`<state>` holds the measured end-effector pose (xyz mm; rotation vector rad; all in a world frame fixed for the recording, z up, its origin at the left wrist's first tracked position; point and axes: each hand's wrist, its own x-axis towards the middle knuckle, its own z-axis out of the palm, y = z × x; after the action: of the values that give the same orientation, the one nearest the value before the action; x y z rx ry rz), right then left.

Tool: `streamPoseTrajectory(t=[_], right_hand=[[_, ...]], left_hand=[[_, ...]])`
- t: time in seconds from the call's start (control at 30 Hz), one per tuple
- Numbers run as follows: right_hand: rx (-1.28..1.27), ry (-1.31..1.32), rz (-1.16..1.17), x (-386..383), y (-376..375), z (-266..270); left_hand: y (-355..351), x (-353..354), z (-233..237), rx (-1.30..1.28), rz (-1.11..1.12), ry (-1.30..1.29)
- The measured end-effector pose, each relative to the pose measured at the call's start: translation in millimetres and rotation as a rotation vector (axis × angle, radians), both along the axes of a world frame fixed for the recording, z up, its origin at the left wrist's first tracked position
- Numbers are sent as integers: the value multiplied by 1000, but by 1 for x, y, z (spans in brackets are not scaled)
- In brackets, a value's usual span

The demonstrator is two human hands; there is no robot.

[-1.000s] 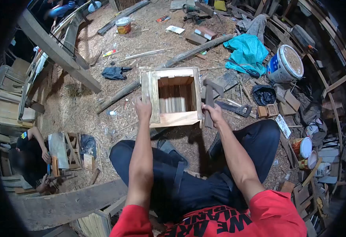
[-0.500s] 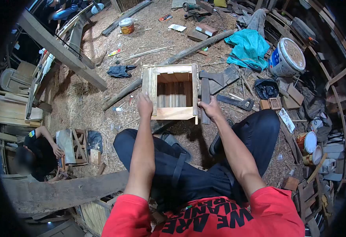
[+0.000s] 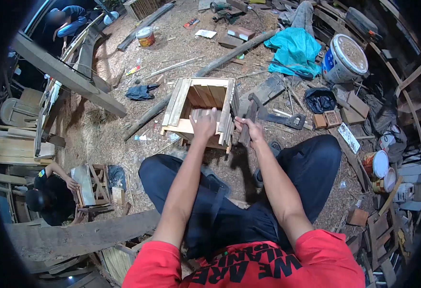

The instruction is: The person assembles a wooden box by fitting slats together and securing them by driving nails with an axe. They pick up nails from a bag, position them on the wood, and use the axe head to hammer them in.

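A wooden slatted box (image 3: 174, 113) sits tilted in front of me, its square opening facing up toward me. My left hand (image 3: 204, 126) lies over the box's near edge, fingers stretched out toward the opening. Just right of the box, my right hand (image 3: 252, 131) is wrapped around the wooden handle of a hatchet (image 3: 252, 111), whose dark head points away from me. A handsaw (image 3: 287, 120) lies on the ground beyond the hatchet, partly behind it.
Wood shavings cover the ground. A long pole (image 3: 148, 117) runs behind the box. To the right are a teal plastic sheet (image 3: 294, 50), a large white bucket (image 3: 347, 57) and paint cans (image 3: 376, 163). One person (image 3: 49, 194) works at lower left, another (image 3: 71, 21) at upper left.
The box has turned and tilted. My left hand has moved from its left side onto the near edge by the opening. My right hand has left the box and taken hold of the hatchet, which has turned.
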<state>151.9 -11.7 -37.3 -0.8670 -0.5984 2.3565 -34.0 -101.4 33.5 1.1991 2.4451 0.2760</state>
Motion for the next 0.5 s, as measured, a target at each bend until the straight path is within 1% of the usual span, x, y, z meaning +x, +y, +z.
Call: streamPoseTrajectory(t=[0.03, 0.13, 0.17, 0.2, 0.27, 0.37, 0.4, 0.43, 0.5], right_hand=[[97, -51, -155, -5, 0, -13], [319, -207, -80, 11, 7, -17], [267, -220, -65, 19, 9, -16], [163, -189, -92, 22, 14, -19], [-42, -125, -142, 26, 24, -23], [-53, -123, -176, 37, 24, -7], [-57, -120, -183, 38, 22, -3], [9, -128, -145, 42, 25, -8], [49, -174, -155, 46, 24, 1]], left_hand=[[3, 0, -2, 129, 14, -46], [20, 14, -10, 141, -79, -135], [20, 30, -17, 155, -49, -114], [21, 47, -9, 0, -56, -52], [20, 62, -12, 67, -24, -64], [27, 59, -13, 122, 53, 15], [27, 48, -10, 248, 58, 38], [29, 29, -5, 311, 53, 18], [32, -13, 11, 366, 27, -38]])
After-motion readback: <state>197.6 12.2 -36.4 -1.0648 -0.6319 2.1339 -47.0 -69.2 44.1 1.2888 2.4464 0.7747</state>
